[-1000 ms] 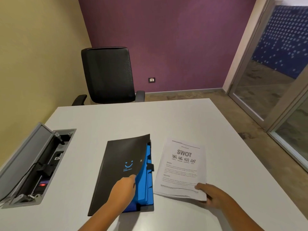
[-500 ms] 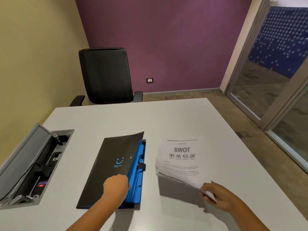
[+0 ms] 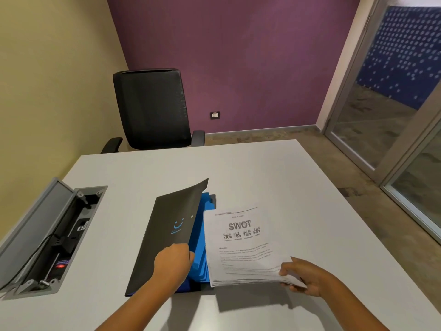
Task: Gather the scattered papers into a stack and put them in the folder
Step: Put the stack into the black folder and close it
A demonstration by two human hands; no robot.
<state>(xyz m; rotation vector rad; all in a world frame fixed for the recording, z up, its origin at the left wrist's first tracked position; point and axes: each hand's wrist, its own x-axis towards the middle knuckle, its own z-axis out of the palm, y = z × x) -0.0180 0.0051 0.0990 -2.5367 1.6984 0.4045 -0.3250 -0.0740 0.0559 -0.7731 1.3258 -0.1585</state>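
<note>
A black folder (image 3: 164, 235) with a blue smile mark lies on the white table (image 3: 274, 177). Its blue inner pockets (image 3: 199, 247) show along the right side. My left hand (image 3: 173, 261) grips the front cover's right edge and holds it lifted. A stack of white papers (image 3: 241, 247) headed "SWOT" is held off the table, its left edge over the blue pockets. My right hand (image 3: 307, 275) pinches the stack at its near right corner.
An open grey cable box (image 3: 47, 237) with plugs and a red light is set into the table at the left. A black office chair (image 3: 152, 108) stands behind the far edge. A glass door (image 3: 391, 115) is at the right.
My right hand has lifted the paper stack off the table and carried it left up to the folder's open side. My left hand has raised the cover higher.
</note>
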